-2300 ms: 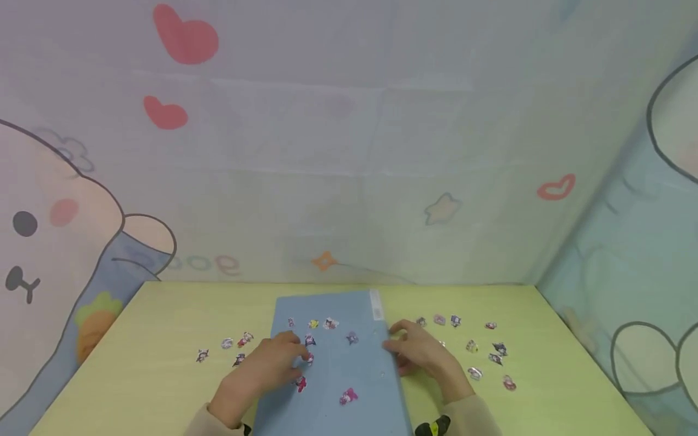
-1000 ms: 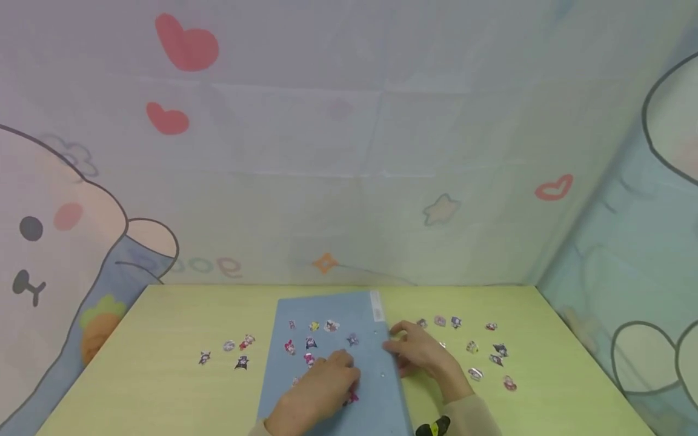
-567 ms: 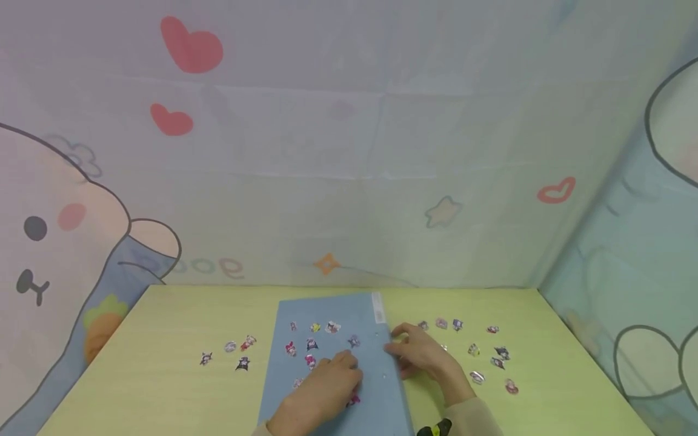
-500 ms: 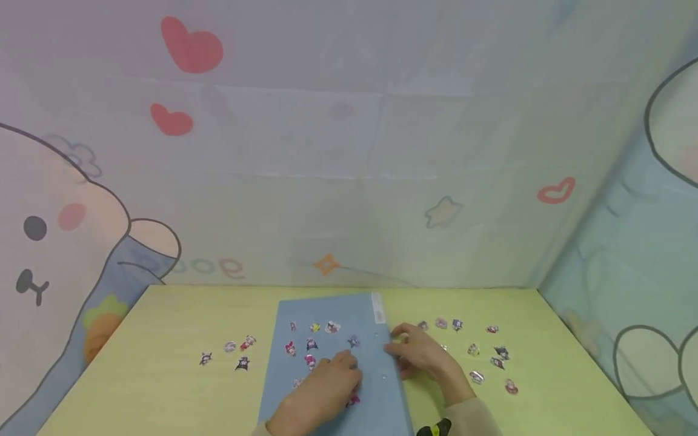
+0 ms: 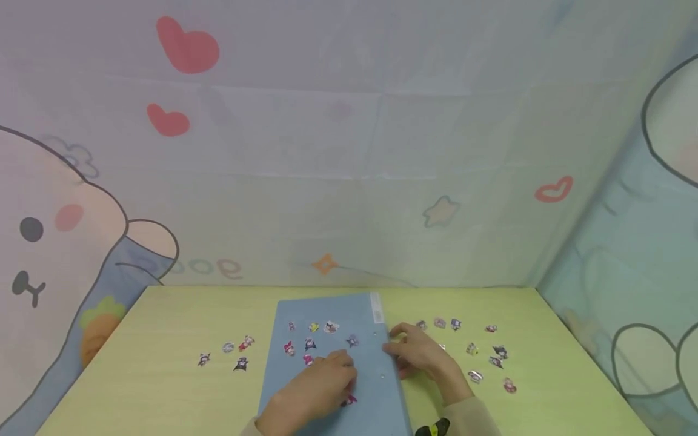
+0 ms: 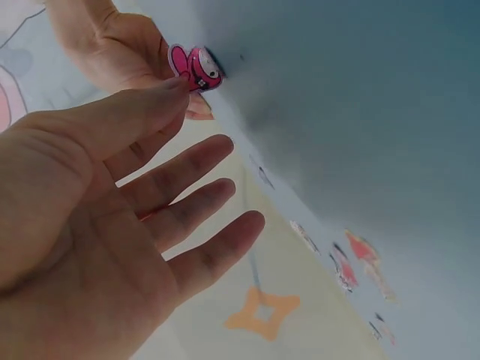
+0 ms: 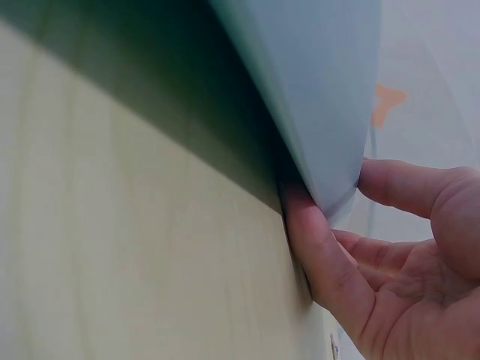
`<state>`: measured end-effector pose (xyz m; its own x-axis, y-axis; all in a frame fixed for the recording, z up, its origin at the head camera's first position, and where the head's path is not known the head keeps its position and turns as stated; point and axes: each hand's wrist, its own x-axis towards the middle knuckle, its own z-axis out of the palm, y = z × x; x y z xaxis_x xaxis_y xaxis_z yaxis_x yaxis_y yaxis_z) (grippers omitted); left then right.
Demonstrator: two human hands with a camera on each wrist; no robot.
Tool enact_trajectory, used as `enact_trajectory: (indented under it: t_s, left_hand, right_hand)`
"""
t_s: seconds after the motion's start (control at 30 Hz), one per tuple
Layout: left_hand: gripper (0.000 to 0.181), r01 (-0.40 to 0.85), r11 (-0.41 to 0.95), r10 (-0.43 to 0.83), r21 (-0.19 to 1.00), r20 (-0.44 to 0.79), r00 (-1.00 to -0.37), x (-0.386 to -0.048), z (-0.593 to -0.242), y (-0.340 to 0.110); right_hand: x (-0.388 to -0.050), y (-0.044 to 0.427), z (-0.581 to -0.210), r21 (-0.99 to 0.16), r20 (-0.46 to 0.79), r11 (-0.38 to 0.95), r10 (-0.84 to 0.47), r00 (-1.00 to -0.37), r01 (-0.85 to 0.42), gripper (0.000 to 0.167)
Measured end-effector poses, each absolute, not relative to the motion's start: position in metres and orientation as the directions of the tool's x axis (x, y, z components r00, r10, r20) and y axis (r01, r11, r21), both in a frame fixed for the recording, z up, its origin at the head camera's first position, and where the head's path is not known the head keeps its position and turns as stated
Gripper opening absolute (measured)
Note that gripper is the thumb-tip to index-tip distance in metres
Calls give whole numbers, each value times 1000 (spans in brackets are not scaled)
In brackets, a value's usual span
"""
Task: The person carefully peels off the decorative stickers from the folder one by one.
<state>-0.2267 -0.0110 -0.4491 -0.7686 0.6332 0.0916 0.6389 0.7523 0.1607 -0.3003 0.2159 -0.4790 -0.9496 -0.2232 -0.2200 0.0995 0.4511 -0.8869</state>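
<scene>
While your right hand (image 5: 417, 351) steadies the blue folder (image 5: 373, 363), your left hand (image 5: 325, 383) is over its lower middle with a pink sticker (image 6: 199, 70). Left wrist view: thumb and index finger pinch the sticker, a long-eared character in a pink hood; the other three fingers stand extended and spread apart. Sticker is right by the folder's face; can't tell if its edge touches. From the head view you mostly see the back of that hand, just a bit of pink poking out below it.

Right hand is clamped on the folder's right edge, thumb on top, finger tucked underneath; the right wrist view shows that edge raised off the surface (image 5: 136, 375). The two hands are apart, near each other.

Folder lies roughly upright in front of you, barcode label (image 5: 377, 307) at its top right corner. Already on it: a yellow sticker (image 5: 313, 327) and a white-edged sticker (image 5: 331, 327) near the top, a purple sticker (image 5: 352, 340) further right, a red-eared sticker (image 5: 289, 348) and a black-and-white sticker (image 5: 310, 344) in the next row.

Four loose stickers (image 5: 240, 364) sit left of the folder, a wider scatter of stickers (image 5: 475, 376) to the right. Behind, a printed curtain (image 5: 338, 139) with hearts.
</scene>
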Motion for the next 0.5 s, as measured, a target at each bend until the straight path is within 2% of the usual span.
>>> enact_trajectory:
  t_s: [0.33, 0.5]
  left_hand:
    - [8, 656, 732, 630, 184, 184, -755, -232, -444, -22]
    - [14, 646, 733, 607, 210, 225, -762, -236, -444, -38]
  right_hand:
    - [-299, 218, -477, -889, -208, 449, -225, -952, 88, 48]
    - [-299, 218, -477, -892, -202, 446, -236, -951, 79, 48]
